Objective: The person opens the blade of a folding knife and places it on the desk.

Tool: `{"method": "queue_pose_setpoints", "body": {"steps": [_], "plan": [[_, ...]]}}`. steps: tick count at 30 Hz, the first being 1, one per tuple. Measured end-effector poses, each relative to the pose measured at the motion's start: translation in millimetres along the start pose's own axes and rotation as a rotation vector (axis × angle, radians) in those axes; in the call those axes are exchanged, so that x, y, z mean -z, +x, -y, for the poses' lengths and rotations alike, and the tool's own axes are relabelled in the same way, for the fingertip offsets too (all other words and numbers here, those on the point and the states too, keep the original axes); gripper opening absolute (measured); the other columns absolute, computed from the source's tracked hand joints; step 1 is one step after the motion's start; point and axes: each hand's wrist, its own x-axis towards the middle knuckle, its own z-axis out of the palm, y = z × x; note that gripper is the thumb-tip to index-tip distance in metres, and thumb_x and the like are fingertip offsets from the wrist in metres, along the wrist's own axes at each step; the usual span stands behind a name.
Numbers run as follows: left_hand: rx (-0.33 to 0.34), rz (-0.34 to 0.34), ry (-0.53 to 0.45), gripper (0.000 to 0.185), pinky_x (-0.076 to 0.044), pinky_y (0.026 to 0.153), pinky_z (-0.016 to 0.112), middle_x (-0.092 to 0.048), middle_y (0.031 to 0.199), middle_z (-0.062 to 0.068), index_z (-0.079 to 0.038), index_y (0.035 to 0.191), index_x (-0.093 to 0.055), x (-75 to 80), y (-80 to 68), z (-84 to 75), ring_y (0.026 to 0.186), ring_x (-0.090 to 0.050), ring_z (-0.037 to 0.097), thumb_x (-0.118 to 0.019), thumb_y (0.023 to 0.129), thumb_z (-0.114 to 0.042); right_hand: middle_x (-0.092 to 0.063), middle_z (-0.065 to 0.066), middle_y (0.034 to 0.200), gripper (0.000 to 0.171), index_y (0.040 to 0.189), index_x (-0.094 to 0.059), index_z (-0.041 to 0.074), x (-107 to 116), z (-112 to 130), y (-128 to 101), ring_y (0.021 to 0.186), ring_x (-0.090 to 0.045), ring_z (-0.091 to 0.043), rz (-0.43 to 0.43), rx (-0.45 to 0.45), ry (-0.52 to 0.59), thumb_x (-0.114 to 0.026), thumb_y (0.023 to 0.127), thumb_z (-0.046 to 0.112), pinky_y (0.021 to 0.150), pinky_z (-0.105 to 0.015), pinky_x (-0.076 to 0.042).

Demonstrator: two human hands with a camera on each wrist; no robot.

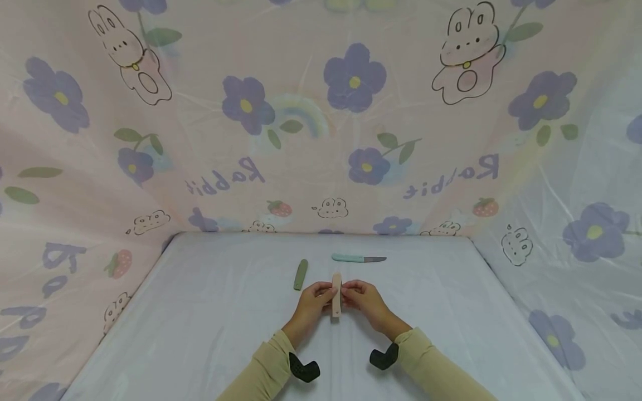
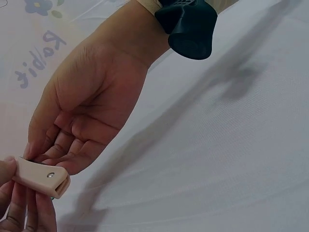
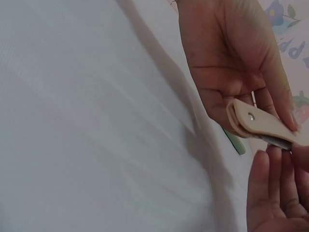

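Between the two hands stands a beige folding knife [image 1: 336, 295], its pivot end pointing toward the person. My left hand [image 1: 310, 305] grips the handle from the left, with the thumb pressed on its face. From the other side my right hand [image 1: 370, 305] pinches at the blade edge with thumb and fingertips. A narrow strip of grey blade [image 3: 276, 142] shows along the handle's side in the right wrist view; most of it is hidden in the handle. A metal rivet [image 2: 50, 175] marks the pivot end.
A folded green knife [image 1: 300, 274] lies left of the hands on the white-covered table [image 1: 200, 323]. Farther back lies a teal-handled knife [image 1: 349, 258] with its blade out, pointing right. A printed rabbit-and-flower curtain [image 1: 301, 61] encloses the back and sides.
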Motion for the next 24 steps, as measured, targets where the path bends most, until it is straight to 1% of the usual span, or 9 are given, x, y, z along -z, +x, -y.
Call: {"method": "queue_pose_setpoints", "body": {"steps": [4,8,13,17,20,24], "plan": [[0.015,-0.003,-0.006,0.035,-0.054,0.071,0.029,-0.063,0.099,0.009,0.002,0.112,-0.056,0.3,0.5,0.4,0.087,-0.063,0.017,-0.063,0.090,-0.025,-0.064,-0.011,0.093,0.024,0.108,-0.053,-0.009,5,-11,8,0.086,-0.061,-0.019,0.029,-0.019,0.024,-0.058,0.092,0.008,0.081,-0.039,-0.053],[0.028,0.004,-0.038,0.036,-0.054,0.071,0.029,-0.063,0.098,0.008,0.002,0.113,-0.056,-0.4,-0.4,0.5,0.086,-0.063,0.017,-0.063,0.090,-0.024,-0.063,-0.009,0.093,0.029,0.107,-0.054,-0.007,10,-23,14,0.084,-0.061,-0.018,0.034,-0.031,0.018,-0.061,0.091,0.016,0.078,-0.035,-0.054],[0.036,0.023,-0.065,0.035,-0.054,0.071,0.029,-0.063,0.098,0.009,0.003,0.113,-0.055,-1.0,-0.6,2.2,0.087,-0.062,0.018,-0.063,0.090,-0.023,-0.062,-0.010,0.093,0.030,0.106,-0.054,-0.008,12,-22,12,0.083,-0.060,-0.018,0.060,-0.034,-0.003,-0.060,0.092,0.017,0.078,-0.035,-0.053],[0.058,0.031,-0.077,0.036,-0.053,0.071,0.029,-0.063,0.097,0.009,0.002,0.113,-0.055,-0.7,-1.0,1.0,0.086,-0.062,0.017,-0.064,0.089,-0.023,-0.062,-0.010,0.092,0.029,0.107,-0.053,-0.008,14,-22,10,0.084,-0.061,-0.018,0.083,-0.037,-0.014,-0.055,0.094,0.018,0.080,-0.036,-0.053],[0.067,0.032,-0.067,0.036,-0.053,0.070,0.029,-0.063,0.099,0.008,0.001,0.114,-0.055,-0.6,-1.6,-0.1,0.086,-0.061,0.016,-0.063,0.090,-0.024,-0.062,-0.010,0.092,0.032,0.108,-0.053,-0.008,15,-23,11,0.084,-0.062,-0.018,0.097,-0.035,-0.017,-0.052,0.096,0.021,0.080,-0.035,-0.053],[0.062,0.036,-0.076,0.035,-0.053,0.071,0.029,-0.063,0.100,0.009,0.002,0.114,-0.055,-0.3,-2.2,0.5,0.088,-0.062,0.017,-0.062,0.091,-0.024,-0.062,-0.010,0.092,0.035,0.109,-0.054,-0.008,14,-25,12,0.084,-0.062,-0.018,0.095,-0.035,-0.006,-0.056,0.094,0.025,0.078,-0.034,-0.054]]}}
